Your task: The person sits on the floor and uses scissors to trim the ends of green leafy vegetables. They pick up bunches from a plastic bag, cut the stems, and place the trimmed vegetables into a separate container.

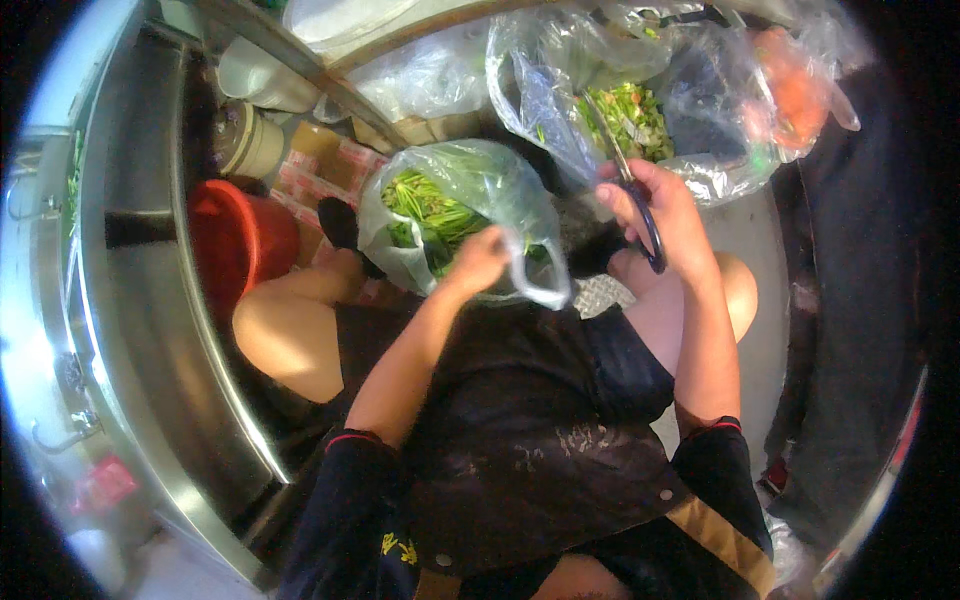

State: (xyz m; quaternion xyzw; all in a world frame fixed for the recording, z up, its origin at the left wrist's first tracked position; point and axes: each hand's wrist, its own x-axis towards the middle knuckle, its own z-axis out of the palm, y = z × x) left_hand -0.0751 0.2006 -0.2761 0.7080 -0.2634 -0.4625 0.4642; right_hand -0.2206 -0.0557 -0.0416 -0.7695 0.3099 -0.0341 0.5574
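Between my knees stands a see-through plastic bag [517, 176] with leafy green vegetables [424, 202] inside, their thin stalks bunched together. My left hand [478, 262] is at the bag's mouth, beside a handle loop. Its fingertips are among the greens and blurred, so I cannot see whether they grip any. My right hand [660, 206] holds a pair of scissors [651, 232] by the dark handles, blades pointing away from me. Beyond the blades, another open plastic bag [536, 97] contains cut green and pale vegetable pieces [630, 112].
At the left, a red plastic bucket [251, 232] sits by the metal edge of a steel unit [187, 262]. Behind it are a lidded beige container [251, 139] and printed cardboard [319, 161]. A metal frame bar [352, 94] crosses ahead. Orange items in plastic [791, 90] are at far right.
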